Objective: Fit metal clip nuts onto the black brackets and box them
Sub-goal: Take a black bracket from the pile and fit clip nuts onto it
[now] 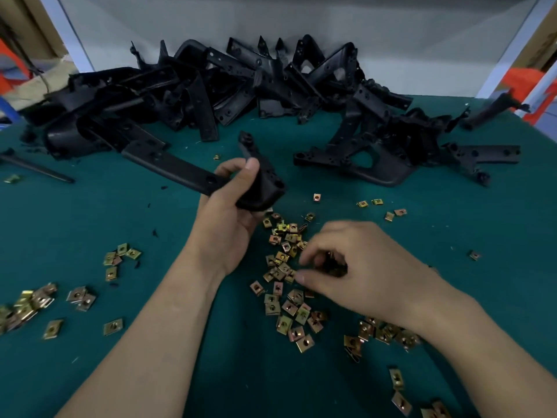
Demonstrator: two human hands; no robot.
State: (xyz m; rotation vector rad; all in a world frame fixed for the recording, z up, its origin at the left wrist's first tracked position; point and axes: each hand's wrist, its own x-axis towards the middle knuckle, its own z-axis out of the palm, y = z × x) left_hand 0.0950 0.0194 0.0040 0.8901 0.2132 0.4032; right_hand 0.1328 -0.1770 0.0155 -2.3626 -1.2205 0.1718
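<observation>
A teal felt-covered table is filling the view, with a pale grey wall panel standing behind it and light metal posts rising at both sides; something orange is showing past the right post. Along the back of the table a tangled pile of black brackets is lying, too interlocked to count. The left hand is gripping one black bracket, fingers and thumb wrapped round its angled end, holding it above the felt. The right hand is hovering with curled fingers over the central scatter of brass-coloured clip nuts; blur is hiding whether it is pinching any. That scatter is running to several dozen pieces. A second heap of clip nuts is sitting at the left edge, a group of four is lying to the right, and a single one is lying well apart farther right.
</observation>
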